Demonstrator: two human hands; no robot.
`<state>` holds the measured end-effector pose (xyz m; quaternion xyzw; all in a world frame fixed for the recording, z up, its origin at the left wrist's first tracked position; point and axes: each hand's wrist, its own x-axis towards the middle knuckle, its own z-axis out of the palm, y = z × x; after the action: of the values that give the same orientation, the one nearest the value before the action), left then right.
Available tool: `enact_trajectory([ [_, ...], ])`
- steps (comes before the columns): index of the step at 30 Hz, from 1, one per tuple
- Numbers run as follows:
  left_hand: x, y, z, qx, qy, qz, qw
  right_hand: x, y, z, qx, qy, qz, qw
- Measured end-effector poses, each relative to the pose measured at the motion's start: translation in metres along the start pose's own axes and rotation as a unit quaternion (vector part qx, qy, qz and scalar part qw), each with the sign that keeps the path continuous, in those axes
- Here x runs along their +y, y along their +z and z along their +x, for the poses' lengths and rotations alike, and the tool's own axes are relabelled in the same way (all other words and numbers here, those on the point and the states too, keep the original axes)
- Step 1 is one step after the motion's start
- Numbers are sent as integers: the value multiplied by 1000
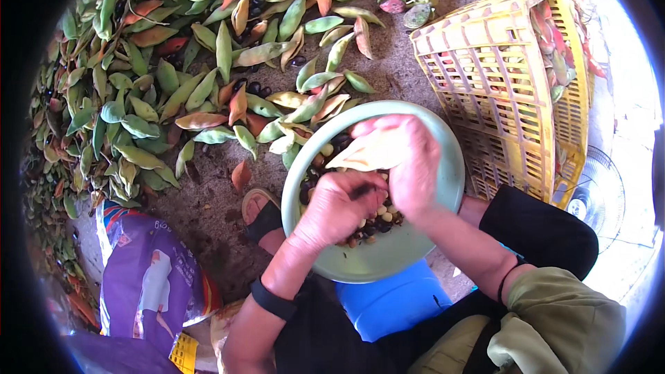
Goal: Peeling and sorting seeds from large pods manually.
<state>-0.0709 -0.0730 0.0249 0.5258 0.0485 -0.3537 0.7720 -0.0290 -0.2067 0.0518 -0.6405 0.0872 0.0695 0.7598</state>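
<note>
A pale green plastic basin (374, 265) holds dark seeds and cream-coloured round seeds (382, 213). Over it, my right hand (415, 166) grips a pale, split-looking seed pod (363, 153), slightly blurred. My left hand (345, 202) is just below the pod, above the seeds, with its fingers bent together; whether a seed is between them is hidden. Beneath the basin stands a blue plastic container (395, 298), between my legs.
Green and reddish pods (176, 88) are heaped over the floor at the left and top, with dark seeds among them. Yellow plastic crates (488, 83) holding pods stand at the right, near a fan (597, 197). A purple printed sack (140, 280) lies at the lower left.
</note>
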Motion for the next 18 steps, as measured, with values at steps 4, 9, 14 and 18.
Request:
enact_trajectory([
  [4, 2, -2, -17, -6, 189, 277, 942, -64, -36, 45, -12, -165, -158, 973],
  [9, 3, -45, -14, 291, 144, 129, 937, -209, -128, 136, 143, -431, -425, 783],
  [14, -26, -97, 6, 328, 67, 452, 827, -262, -179, 184, 176, -480, -785, 350],
  [18, -43, -111, 6, 304, 57, 505, 806, -174, -80, 129, 3, -301, -542, 785],
])
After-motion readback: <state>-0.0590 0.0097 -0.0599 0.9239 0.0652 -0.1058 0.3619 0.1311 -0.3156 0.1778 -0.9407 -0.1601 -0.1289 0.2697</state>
